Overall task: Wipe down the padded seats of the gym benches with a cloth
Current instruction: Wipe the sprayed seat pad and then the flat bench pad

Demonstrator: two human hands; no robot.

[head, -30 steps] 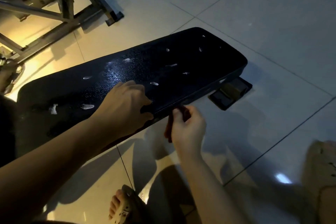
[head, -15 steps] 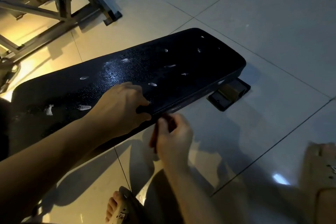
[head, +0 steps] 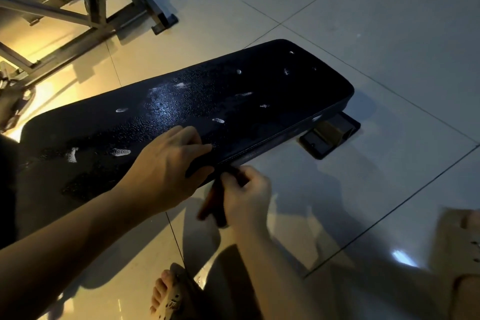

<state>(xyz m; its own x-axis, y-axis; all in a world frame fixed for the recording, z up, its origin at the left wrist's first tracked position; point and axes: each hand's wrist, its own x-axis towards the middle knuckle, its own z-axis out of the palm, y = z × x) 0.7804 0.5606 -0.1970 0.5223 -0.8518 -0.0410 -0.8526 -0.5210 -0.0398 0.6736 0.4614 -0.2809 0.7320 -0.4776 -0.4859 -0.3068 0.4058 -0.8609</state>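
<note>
Cloth (head: 217,202) is hanging pinched in right grip (head: 246,189); left grip (head: 166,171) is curling at padded seat (head: 233,96) near edge, its hold unclear; weak pinch is risking a drop.

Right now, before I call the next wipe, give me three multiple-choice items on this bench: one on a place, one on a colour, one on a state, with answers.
1. Where is the right hand?
A. on top of the seat
B. just below the seat's near edge
C. on the metal frame

2. What colour is the padded seat?
A. black
B. red
C. yellow

3. How is the cloth placed?
A. loose on the floor
B. draped over the far end
C. held in the right hand's grip

Answers: B, the hand sits under the near edge. A, the padding is black, dotted with white smears. C, its fingers curl round the dark cloth.
</note>
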